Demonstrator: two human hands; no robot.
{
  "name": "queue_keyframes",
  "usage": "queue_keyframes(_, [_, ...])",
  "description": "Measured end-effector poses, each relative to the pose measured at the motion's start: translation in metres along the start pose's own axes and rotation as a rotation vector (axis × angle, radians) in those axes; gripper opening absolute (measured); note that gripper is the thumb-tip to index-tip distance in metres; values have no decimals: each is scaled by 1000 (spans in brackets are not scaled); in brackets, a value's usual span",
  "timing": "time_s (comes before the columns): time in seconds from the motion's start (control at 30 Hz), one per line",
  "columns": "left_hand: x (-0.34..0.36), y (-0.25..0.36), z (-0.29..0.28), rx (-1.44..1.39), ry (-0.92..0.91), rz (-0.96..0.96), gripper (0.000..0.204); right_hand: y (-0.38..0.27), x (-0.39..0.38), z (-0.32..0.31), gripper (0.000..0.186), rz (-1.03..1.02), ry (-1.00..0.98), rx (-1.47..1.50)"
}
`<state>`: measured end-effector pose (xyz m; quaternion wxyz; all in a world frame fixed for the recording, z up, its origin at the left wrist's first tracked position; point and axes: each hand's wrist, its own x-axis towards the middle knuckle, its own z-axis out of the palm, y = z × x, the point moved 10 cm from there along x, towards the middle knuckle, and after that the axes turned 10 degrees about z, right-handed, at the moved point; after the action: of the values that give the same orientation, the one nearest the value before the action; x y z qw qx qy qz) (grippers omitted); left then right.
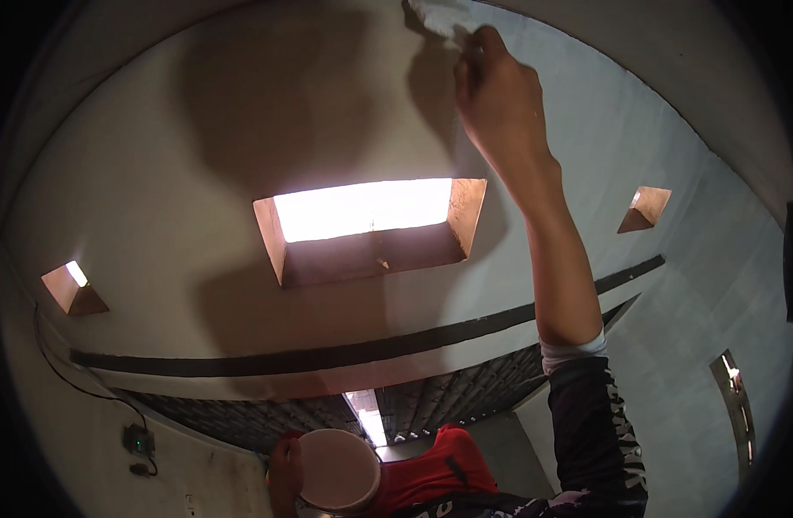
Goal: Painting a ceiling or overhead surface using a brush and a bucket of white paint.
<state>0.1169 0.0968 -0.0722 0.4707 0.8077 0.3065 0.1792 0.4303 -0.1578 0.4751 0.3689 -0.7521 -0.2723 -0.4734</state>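
My right hand (500, 104) is raised high, its fingers closed around what looks like a paintbrush. The white, wet-looking bristles (444, 17) press against the wall (138, 173) near the ceiling line. Its handle is hidden inside my fist. Low in the view, my left hand (284, 470) grips the side of a round bucket (340, 470). A pale pinkish surface shows in the bucket's mouth, perhaps paint. The bucket's lower part is out of sight.
A bright recessed opening (362, 211) sits mid-wall, with smaller openings at left (73, 289) and right (645, 209). Below runs a dark ledge (327, 361). Red cloth (440, 470) lies beside the bucket. A socket box (139, 440) with a hanging cable is at lower left.
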Motion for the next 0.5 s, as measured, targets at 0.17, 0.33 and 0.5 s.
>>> queue_keyframes(0.17, [2,4,0,47,-16,-4,39,-1,15,16,17,8,17,-95])
queue_keyframes(0.33, [-2,8,-6,51,-4,-9,39,5,-6,13,17,75,-9,-1])
queue_keyframes(0.5, [3,6,2,66,-19,-14,40,-2,15,20,19,-17,78,-83])
